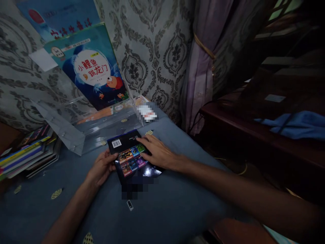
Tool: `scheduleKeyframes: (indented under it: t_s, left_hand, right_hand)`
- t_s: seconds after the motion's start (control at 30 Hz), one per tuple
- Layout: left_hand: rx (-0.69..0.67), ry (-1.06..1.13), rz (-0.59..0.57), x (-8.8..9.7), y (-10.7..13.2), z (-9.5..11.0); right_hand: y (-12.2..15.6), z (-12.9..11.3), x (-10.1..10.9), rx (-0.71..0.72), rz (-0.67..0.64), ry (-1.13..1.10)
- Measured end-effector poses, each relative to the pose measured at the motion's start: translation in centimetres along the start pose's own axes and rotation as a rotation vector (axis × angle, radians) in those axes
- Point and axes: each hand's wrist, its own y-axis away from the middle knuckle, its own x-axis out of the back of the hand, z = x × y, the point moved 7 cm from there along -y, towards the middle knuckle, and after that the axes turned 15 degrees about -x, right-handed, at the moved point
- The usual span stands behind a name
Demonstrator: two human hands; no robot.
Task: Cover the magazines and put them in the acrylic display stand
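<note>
A book (126,168) with a glossy black back cover, a white barcode and rows of small colourful pictures lies in front of me on the blue-grey cloth. At its left edge is my left hand (102,166), closed on it with the thumb on the cover and the other fingers curled at the side. My right hand (161,153) rests over the right part of the cover, index finger and thumb stretched out and apart. The book's right edge is partly hidden beneath that hand. Pixelated blocks cover the book's near end.
Behind the book a clear acrylic stand (73,140) holds upright picture books, a blue one (91,73) in front. Stacked books (27,157) are at the left. A patterned curtain (157,51) hangs behind. The cloth-covered surface (177,203) ends at the right, near dark reddish furniture (228,117).
</note>
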Motion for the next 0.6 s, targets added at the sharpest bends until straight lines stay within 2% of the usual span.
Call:
scheduleKeyframes:
  t_s: [0.07, 0.13, 0.2, 0.23, 0.27, 0.33, 0.4, 0.47, 0.6]
  left_hand:
    - [-0.097, -0.031, 0.008, -0.2, 0.2, 1.9]
    - [-0.261, -0.080, 0.029, -0.1, 0.5, 4.3]
    - [-0.473, -0.187, 0.077, 0.3, 1.3, 7.1]
    - [-0.579, -0.268, 0.090, 0.5, 1.8, 8.3]
    - [-0.678, -0.363, 0.065, 0.4, 2.4, 9.4]
    - [-0.836, -0.576, -0.121, -0.7, 3.3, 10.3]
    - [-0.941, -0.763, -0.401, -2.1, 4.2, 9.6]
    - [-0.972, -0.902, -0.592, -2.7, 4.7, 7.7]
    - [-0.906, -1.071, -0.667, -1.7, 4.5, 3.7]
  right_hand:
    - [-0.7, 0.9, 0.6, -0.102, -0.015, -0.140]
    - [-1.2, 1.3, 1.2, -0.133, -0.072, -0.293]
    - [-1.6, 1.1, 2.0, -0.065, -0.103, -0.412]
    - [-1.7, 0.9, 2.7, -0.005, -0.072, -0.447]
    - [-1.7, 0.8, 3.5, 0.061, -0.011, -0.461]
    - [-1.5, 0.8, 4.7, 0.187, 0.130, -0.420]
    - [-1.3, 1.0, 4.7, 0.274, 0.199, -0.306]
    - [-1.3, 1.3, 3.6, 0.316, 0.177, -0.167]
    - [-1.3, 1.9, 1.3, 0.335, 0.084, 0.017]
